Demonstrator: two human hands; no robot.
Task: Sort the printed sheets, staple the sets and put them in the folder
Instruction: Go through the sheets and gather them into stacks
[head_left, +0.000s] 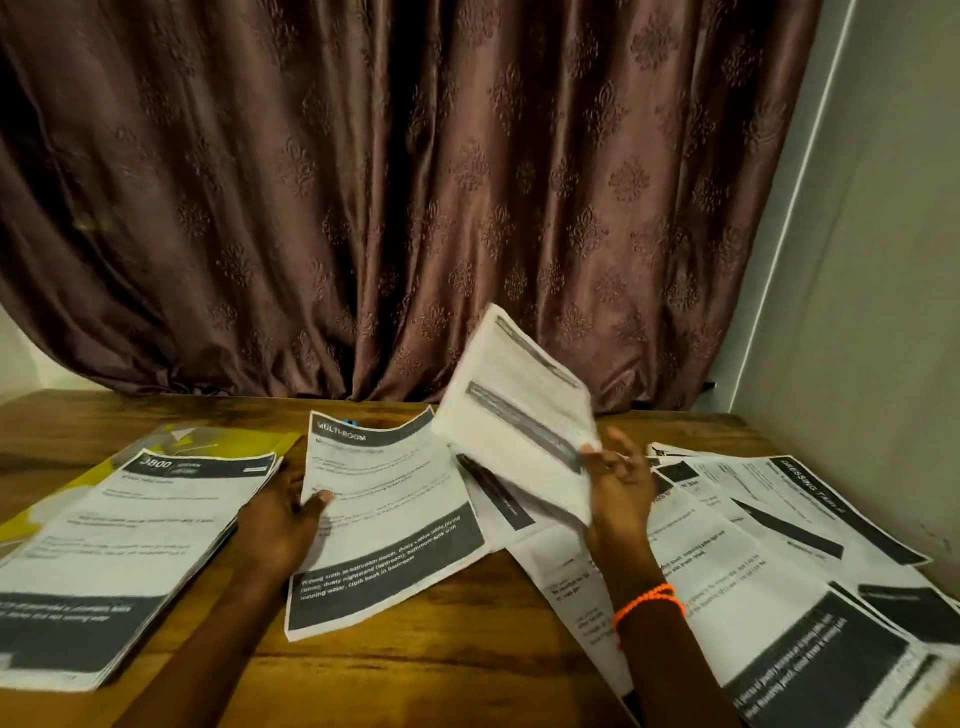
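Wooden table (441, 675): left hand (283, 512) pinches one sheet (384, 519); right hand (618, 483) pinches one raised sheet (514, 410); one stack (130, 545) at left

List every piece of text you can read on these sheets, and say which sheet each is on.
"MULTI-ROOM": header band of the middle sheet that the left hand holds.
"DRESSING TABLE": dark band of a sheet at far right.
"3B00" or similar, uncertain: header of the left stack.
Raised sheets at the right hand: blurred, unreadable.
Body text and footer bands elsewhere: too small or blurred.
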